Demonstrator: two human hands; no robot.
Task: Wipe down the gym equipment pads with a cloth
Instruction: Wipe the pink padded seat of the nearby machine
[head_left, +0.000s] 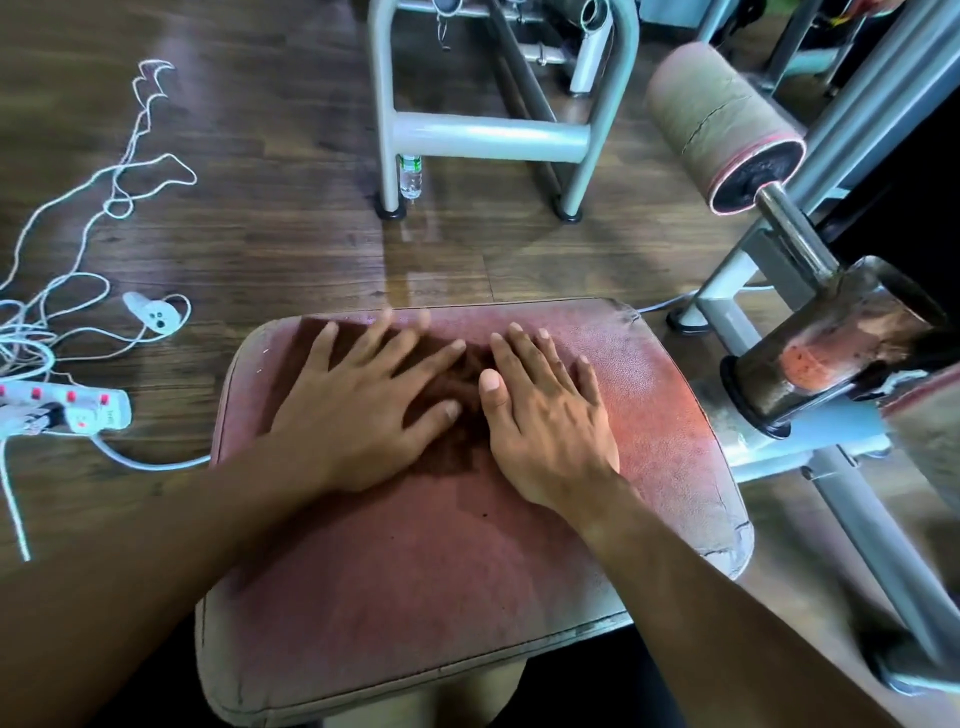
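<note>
A worn red seat pad (415, 571) with cracked edges fills the lower middle of the head view. On its far half lies a dark red-brown cloth (460, 382), nearly the same colour as the pad. My left hand (358, 415) lies flat on the cloth with fingers spread. My right hand (545, 421) lies flat beside it, fingers apart, its thumb side on the cloth's right edge and the rest on the bare pad. Neither hand grips the cloth. A worn cylindrical roller pad (717, 114) sits on a steel bar at the upper right.
A grey metal machine frame (488, 135) stands on the wooden floor ahead, with a water bottle (410, 176) by its left leg. A white power strip (67, 410) and tangled white cords (78, 234) lie at the left. A rusty pivot housing (831, 348) sits right of the pad.
</note>
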